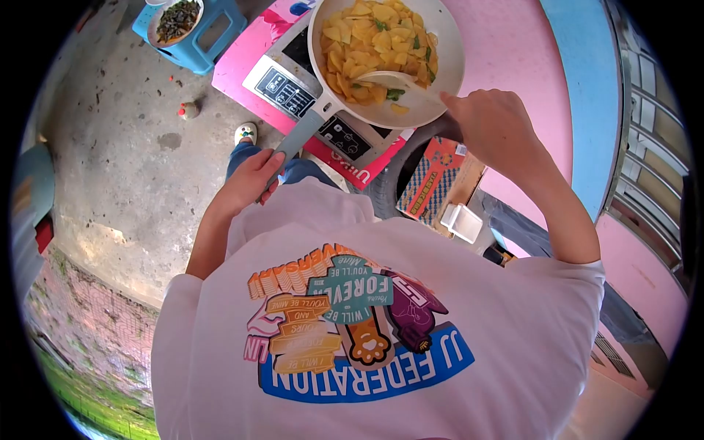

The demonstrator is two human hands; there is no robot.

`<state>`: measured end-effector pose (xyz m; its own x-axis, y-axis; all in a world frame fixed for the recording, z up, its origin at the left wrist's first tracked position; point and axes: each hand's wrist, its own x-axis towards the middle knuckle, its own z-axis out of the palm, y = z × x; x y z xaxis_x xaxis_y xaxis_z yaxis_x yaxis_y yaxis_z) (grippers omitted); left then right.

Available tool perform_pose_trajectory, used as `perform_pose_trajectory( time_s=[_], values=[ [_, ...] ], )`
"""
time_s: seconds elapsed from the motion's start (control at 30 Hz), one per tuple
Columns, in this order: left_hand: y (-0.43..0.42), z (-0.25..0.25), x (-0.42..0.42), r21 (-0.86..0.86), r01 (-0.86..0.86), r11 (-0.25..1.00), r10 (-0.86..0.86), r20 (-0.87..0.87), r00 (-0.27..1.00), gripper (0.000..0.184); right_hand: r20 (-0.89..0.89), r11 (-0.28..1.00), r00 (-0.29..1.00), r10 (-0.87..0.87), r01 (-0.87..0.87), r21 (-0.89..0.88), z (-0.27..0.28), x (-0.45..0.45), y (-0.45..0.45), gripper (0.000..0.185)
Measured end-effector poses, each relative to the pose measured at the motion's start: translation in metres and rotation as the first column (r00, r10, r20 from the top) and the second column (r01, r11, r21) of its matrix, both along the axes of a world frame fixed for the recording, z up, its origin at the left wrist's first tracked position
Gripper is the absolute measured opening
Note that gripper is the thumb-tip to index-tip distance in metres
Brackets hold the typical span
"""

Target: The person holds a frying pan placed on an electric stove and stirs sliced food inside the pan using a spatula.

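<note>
Gripping the grey handle, the left hand is wrapped closed around it. Right hand clenched on a pale spatula, its head among yellow slices flecked with green. Slices lie in a white-lined frying pan, over a cooker with a dark, marked panel. Pink lettered surface under the cooker. Nearby, an orange-and-blue carton and a small white tray. Farther out: concrete floor, blue stool bearing a bowl of dark food, metal railing at far right.
</note>
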<state>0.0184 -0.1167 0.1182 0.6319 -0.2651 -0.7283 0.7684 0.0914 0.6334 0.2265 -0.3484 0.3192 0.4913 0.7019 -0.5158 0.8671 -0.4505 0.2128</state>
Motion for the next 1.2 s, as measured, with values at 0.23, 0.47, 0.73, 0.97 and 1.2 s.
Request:
perform_pose_trajectory(
  time_s=[0.23,0.47,0.73,0.97,1.2],
  values=[
    [0.0,0.0,0.002,-0.011,0.019,1.0,-0.019,-0.009,1.0,0.038,-0.089,0.982,0.988,0.125,-0.136,-0.129,-0.006,0.015,0.019,0.028],
    [0.0,-0.002,0.002,-0.01,0.004,1.0,-0.004,0.006,1.0,0.038,-0.173,0.985,0.977,0.127,-0.145,-0.095,-0.005,0.033,0.023,0.019],
    [0.001,-0.003,0.003,-0.033,0.006,0.999,-0.006,-0.004,1.0,0.039,-0.234,0.955,0.972,0.028,-0.095,-0.28,-0.01,0.027,0.022,0.019],
    [0.0,-0.002,0.002,-0.029,-0.008,1.0,0.008,-0.02,1.0,0.038,-0.059,0.994,0.997,0.051,-0.045,0.101,-0.02,0.049,0.0,0.011],
    [0.0,-0.003,0.0,-0.035,0.006,0.999,-0.006,0.004,1.0,0.038,-0.039,0.966,0.966,-0.257,0.256,-0.033,0.042,0.009,-0.008,0.019]
  ],
)
